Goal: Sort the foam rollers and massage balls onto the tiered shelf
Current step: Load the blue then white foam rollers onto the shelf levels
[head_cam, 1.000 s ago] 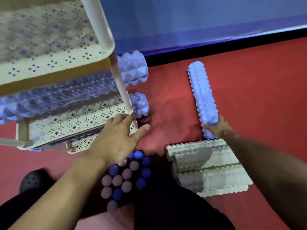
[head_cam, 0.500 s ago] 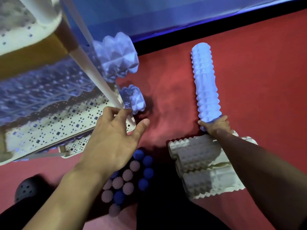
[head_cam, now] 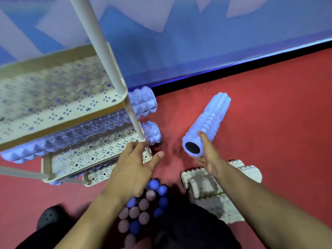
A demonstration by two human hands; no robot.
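My right hand (head_cam: 208,155) grips the near end of a long lilac foam roller (head_cam: 210,121), which is lifted off the red floor and tilts up and away. My left hand (head_cam: 133,168) is spread, fingers touching the corner post of the cream tiered shelf (head_cam: 115,103). Two lilac rollers (head_cam: 143,103) (head_cam: 152,132) lie on lower tiers, their ends sticking out to the right. Several blue and pink spiky massage balls (head_cam: 143,207) lie clustered on the floor under my left wrist. Cream foam rollers (head_cam: 212,194) are stacked below my right forearm.
A blue wall with a black skirting strip (head_cam: 233,72) runs behind the red carpet (head_cam: 278,132). A black perforated shoe (head_cam: 48,214) shows at the lower left, and dark trouser legs fill the bottom middle.
My right hand has lifted the long lilac roller off the floor and swung its near end up toward me. My left hand stays at the shelf corner. The view has tilted upward.
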